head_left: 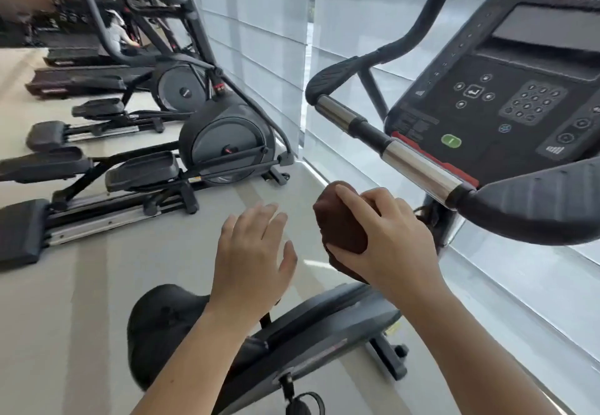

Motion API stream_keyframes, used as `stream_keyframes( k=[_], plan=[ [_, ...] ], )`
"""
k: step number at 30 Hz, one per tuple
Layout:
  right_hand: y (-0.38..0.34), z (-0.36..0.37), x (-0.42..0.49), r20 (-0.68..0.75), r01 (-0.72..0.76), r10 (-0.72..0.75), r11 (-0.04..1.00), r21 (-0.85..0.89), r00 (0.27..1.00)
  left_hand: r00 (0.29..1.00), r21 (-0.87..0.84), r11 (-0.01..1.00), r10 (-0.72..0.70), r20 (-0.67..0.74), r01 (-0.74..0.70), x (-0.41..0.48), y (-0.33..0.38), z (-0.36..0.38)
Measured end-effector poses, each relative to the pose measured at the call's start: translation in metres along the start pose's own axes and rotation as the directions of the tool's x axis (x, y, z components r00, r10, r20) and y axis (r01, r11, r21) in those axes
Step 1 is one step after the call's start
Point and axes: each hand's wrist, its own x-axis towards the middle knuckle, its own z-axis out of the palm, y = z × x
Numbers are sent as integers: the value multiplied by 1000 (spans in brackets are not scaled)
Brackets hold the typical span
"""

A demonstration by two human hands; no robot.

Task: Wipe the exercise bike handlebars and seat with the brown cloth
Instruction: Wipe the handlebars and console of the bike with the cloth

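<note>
Your right hand (386, 239) clutched the bunched brown cloth (344, 226) in mid-air, below the handlebars (418, 164) and touching neither them nor the seat (162, 323). Your left hand (253, 259) hovered spread and empty. By my judgement, all the wiping seemed left to do.

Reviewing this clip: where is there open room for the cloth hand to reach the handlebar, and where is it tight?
Open: the gap between the right hand holding the brown cloth and the chrome handlebar, and the bare floor between the elliptical and the seat. Tight: where the handlebar meets the console. The left hand hovers empty.
</note>
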Motion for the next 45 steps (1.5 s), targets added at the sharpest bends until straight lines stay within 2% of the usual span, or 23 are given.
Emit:
stream_keyframes(
  k=[9,16,22,26,34,41,45],
  plan=[
    [-98,24,-22,61,116,-125,984,135,990,993,64,991,-121,-13,121,-73,-55,-62],
    [-227,63,-35,120,108,-131,977,182,984,975,107,969,-223,-16,223,-142,-163,-124],
    [-346,89,-41,140,10,-32,987,158,990,990,98,986,-137,16,135,-185,-257,-177],
    [-398,101,-37,156,-22,-4,986,163,988,994,51,993,-110,26,108,-196,-300,-195],
    [-432,148,11,173,-117,98,988,99,980,999,-12,999,-50,6,50,-163,-382,-179],
    [-424,210,95,88,-270,263,960,80,961,993,-45,993,113,32,-111,-66,-452,-129],
    [-422,238,145,97,-324,319,945,46,943,987,-98,983,158,27,-154,-10,-487,-102]
  ],
)
